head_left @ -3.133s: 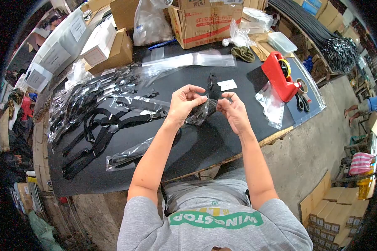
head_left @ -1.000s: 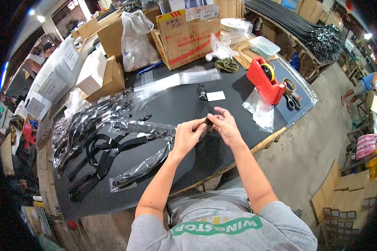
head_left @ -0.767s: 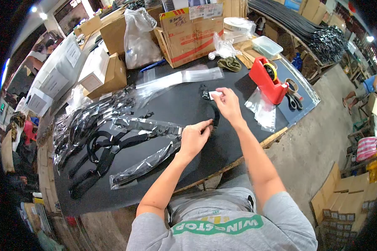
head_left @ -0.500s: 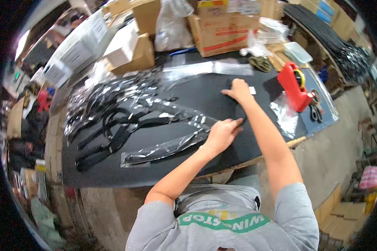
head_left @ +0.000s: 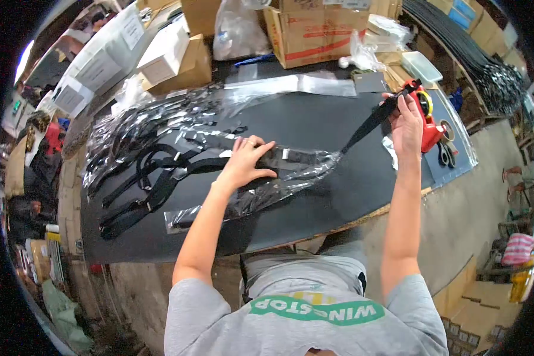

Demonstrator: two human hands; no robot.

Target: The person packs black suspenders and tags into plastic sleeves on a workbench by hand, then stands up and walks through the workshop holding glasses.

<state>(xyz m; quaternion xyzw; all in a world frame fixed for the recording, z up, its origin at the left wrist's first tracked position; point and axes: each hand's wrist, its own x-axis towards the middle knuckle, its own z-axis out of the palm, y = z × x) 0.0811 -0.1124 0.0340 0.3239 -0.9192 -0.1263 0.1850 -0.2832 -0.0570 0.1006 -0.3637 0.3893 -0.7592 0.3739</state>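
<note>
My right hand (head_left: 404, 126) is raised beside the red tape dispenser, pinching the upper end of a black webbing strap (head_left: 366, 126). A dark buckle-like end sticks up above its fingers. The strap slants down left to a clear plastic bag (head_left: 321, 166), where its lower part appears to lie inside. My left hand (head_left: 247, 163) rests on the bag's left part with thumb and fingers spread apart. Below it lies another bagged black strap (head_left: 219, 211). Loose black straps (head_left: 171, 173) with buckles lie left of that hand, next to a heap of bagged straps (head_left: 139, 127).
Flat clear bags (head_left: 291, 86) lie along the back of the black table (head_left: 362, 184). Cardboard boxes (head_left: 320, 37) stand behind them. On the right are the red tape dispenser (head_left: 431, 133), scissors (head_left: 446, 155) and a plastic tub (head_left: 422, 66). White labelled bins (head_left: 101, 70) stand at back left.
My right hand has moved right and up, stretching the strap out from the bag. My left hand has shifted left and now lies spread on the bag.
</note>
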